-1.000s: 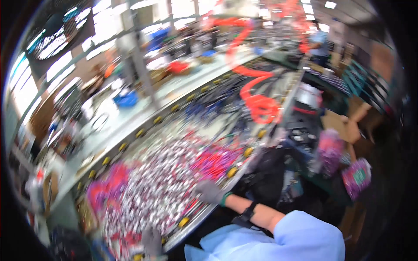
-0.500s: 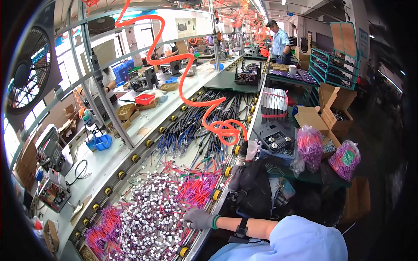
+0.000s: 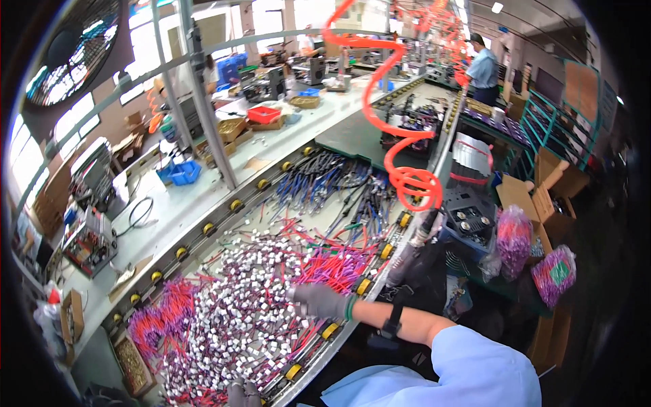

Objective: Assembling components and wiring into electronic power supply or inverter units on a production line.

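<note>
My right hand (image 3: pixel 321 301), in a grey glove with a green cuff, reaches over the right side of a heap of white-connector wires (image 3: pixel 234 319). Its fingers point left at the heap's edge; they are blurred, and whether they grip a wire cannot be made out. At the lower edge, the fingertips of my gloved left hand (image 3: pixel 244 393) show, stretched out over the near end of the heap; the rest is cut off. Red and purple wire bundles (image 3: pixel 336 266) lie just beyond my right hand, and another purple-red bundle (image 3: pixel 163 317) lies left of the heap.
Black and blue cables (image 3: pixel 325 182) lie farther up the line, beside yellow rollers (image 3: pixel 236 205). A coiled orange air hose (image 3: pixel 413 186) hangs over the right rail. Bagged wires (image 3: pixel 514 239) and cardboard boxes (image 3: pixel 553 190) stand right. A person (image 3: pixel 483 68) stands far off.
The view has swung so the scene sits farther right. My right hand has moved up along the heap's edge, and my left fingertips have come into view at the bottom.
</note>
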Motion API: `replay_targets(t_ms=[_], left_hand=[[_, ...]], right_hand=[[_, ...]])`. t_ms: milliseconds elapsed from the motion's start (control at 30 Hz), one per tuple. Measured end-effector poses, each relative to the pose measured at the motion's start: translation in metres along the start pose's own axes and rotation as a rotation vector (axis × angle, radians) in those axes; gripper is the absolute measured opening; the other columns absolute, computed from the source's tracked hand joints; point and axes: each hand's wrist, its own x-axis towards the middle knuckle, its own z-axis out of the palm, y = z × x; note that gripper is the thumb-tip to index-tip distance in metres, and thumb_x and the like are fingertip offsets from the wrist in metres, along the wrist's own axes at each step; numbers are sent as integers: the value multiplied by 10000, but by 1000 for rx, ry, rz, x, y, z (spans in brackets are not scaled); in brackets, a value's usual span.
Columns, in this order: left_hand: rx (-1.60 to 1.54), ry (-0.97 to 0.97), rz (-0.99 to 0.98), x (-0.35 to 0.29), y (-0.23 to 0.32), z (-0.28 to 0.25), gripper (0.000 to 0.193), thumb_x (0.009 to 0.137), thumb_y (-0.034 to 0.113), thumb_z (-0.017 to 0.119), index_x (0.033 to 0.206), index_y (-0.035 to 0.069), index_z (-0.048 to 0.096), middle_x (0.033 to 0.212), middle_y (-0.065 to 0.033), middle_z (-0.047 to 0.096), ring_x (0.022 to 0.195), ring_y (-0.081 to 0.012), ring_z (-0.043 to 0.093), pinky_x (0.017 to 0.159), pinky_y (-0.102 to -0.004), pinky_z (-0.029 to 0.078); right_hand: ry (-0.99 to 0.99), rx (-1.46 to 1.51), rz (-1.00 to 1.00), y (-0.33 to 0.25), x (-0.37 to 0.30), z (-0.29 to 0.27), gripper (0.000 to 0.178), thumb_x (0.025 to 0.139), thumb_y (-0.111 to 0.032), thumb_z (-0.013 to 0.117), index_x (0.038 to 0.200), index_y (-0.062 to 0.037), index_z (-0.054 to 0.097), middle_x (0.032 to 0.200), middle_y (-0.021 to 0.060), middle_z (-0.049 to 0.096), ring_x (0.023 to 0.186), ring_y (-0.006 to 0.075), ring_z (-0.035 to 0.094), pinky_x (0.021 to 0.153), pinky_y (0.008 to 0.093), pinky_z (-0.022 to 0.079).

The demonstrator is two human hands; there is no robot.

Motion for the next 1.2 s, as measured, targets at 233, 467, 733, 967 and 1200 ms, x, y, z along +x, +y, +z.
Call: replay_targets(t_ms=[233,467,733,967,1200], left_hand=[[3,99,131,2,8,-3,298,921,208,615,1170,47,648,992,-213,631,888,-380,635,760,-454,510],[-16,58,-68,8,-5,5,271,897,339,647,961,79,690,841,-182,647,820,-370,632,691,-473,508],[-65,89,-2,8,0,-3,356,921,319,609,1181,76,623,980,-166,614,861,-349,639,721,-458,527],[-105,74,-29,6,-3,0,357,936,365,594,998,18,653,1018,-202,621,921,-386,642,789,-480,524],[-35,75,-71,6,8,-9,327,940,331,605,1036,19,638,1007,-192,638,929,-381,648,820,-473,527]], right_hand=[[415,-1152,595,133,115,-125,305,810,-250,627,1051,-82,708,1035,175,683,964,283,678,802,435,542],[583,-1057,470,290,51,-131,212,921,-187,463,828,-118,641,756,172,631,671,378,651,573,489,509],[170,-1421,667,307,47,-67,366,943,-101,469,1308,-97,496,941,68,633,735,166,674,590,291,530],[21,-1366,489,77,47,9,430,910,-166,538,1327,-82,483,1041,24,592,859,143,638,691,261,507],[-51,-879,14,-115,24,61,469,788,-322,706,1173,-72,605,1069,109,625,945,226,625,756,328,498]])
